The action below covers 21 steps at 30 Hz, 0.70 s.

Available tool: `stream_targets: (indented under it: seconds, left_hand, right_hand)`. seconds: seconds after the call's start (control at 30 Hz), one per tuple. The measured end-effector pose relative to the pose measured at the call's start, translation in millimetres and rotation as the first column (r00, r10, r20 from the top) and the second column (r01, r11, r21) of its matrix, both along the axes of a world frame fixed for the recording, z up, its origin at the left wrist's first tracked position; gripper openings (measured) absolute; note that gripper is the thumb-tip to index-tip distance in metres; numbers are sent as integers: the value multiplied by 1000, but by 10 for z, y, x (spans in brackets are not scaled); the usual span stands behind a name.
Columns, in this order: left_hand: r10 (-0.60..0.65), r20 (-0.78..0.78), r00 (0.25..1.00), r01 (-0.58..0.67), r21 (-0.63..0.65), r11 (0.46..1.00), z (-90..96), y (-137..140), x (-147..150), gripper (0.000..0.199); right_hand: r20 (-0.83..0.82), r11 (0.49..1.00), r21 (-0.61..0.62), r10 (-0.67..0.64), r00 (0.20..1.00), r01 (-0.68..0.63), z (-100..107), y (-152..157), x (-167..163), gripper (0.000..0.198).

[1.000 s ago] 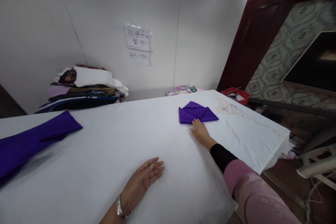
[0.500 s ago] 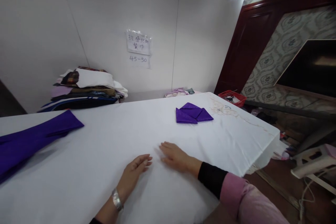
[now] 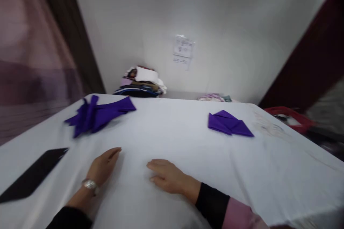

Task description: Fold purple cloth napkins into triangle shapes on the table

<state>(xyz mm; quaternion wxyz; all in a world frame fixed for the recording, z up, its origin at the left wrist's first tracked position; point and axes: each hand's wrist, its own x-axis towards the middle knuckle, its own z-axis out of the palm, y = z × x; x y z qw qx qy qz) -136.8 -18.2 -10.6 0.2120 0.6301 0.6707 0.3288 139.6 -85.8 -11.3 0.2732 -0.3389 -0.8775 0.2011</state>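
My left hand (image 3: 105, 166), with a silver band at the wrist, is over the white tablecloth (image 3: 172, 125); its fingers are stretched out and it holds nothing. To its right is my right hand (image 3: 168, 177), palm turned in, fingers extended, thumb apart, and nothing in it. Some distance beyond my left hand lies a loose bunch of purple cloth (image 3: 100, 114). A purple cloth napkin (image 3: 228, 123) folded into a pointed shape lies flat beyond my right hand. Whether either hand touches the tablecloth I cannot tell.
A flat black object (image 3: 34, 173) lies at the table's left. Behind the table are a stack of folded clothes (image 3: 143, 82), more fabric (image 3: 213, 97) and a wall with a paper sign (image 3: 183, 47). A red basket (image 3: 292, 118) is at the right, a pink curtain (image 3: 32, 53) at the left.
The view has swung left, bringing the whole purple bunch, the black object and the curtain into sight. My hands have moved farther apart. The folded napkin keeps its shape.
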Motion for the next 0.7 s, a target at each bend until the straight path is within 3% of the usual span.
stream_targets:
  seconds: [0.2,0.3,0.57,0.7]
  left_hand:
    - [42,115,993,-48,52,997,90,-154,-58,23]
    - [56,68,996,-60,45,997,118,-92,-108,22]
    - [363,-86,928,-356,79,931,289,489,-558,34]
    - [439,-150,886,-431,86,898,423,792,-765,37]
  right_hand:
    - [-54,998,-50,-41,998,38,-380,-25,33,41]
    - [-47,995,-79,-59,997,55,-507,-8,60,41]
    - [-52,1000,6,13,999,-12,-654,55,61,45]
    - [-60,996,84,25,998,-20,-718,105,59,46]
